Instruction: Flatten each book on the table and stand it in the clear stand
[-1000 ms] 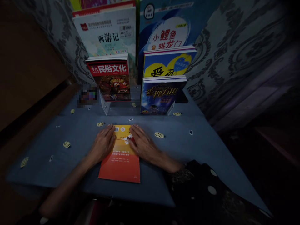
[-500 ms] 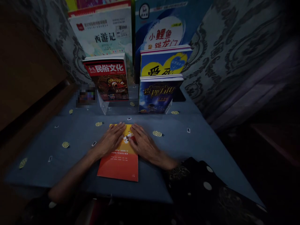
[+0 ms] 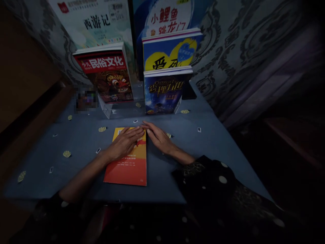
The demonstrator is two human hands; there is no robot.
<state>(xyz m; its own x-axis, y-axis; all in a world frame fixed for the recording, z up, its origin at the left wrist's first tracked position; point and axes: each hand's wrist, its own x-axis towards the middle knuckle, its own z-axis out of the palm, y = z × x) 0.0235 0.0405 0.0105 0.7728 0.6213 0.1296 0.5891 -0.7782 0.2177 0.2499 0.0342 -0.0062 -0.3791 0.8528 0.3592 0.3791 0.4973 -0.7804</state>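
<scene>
A thin book (image 3: 126,172) with an orange-yellow top and a red lower part lies flat on the blue tablecloth, its print upside down to me. My left hand (image 3: 124,143) rests open across its upper part, fingers stretched toward the top right corner and covering some of the cover picture. At the book's upper right edge is my right hand (image 3: 158,138), open, palm facing the book, its fingertips near the top corner and close to my left fingertips. Whether the right fingers press on the book's edge I cannot tell.
Behind the book, a clear stand (image 3: 106,109) holds several upright books, among them a red-topped one (image 3: 111,76) and a dark blue one (image 3: 164,93). A black flat object (image 3: 190,93) lies behind them at right. Patterned curtain (image 3: 241,44) hangs at the back; the tablecloth (image 3: 203,152) has pineapple prints.
My right hand has slid off the cover to the book's right edge. My left hand has shifted right across the cover. The view has tilted, so the stand sits higher.
</scene>
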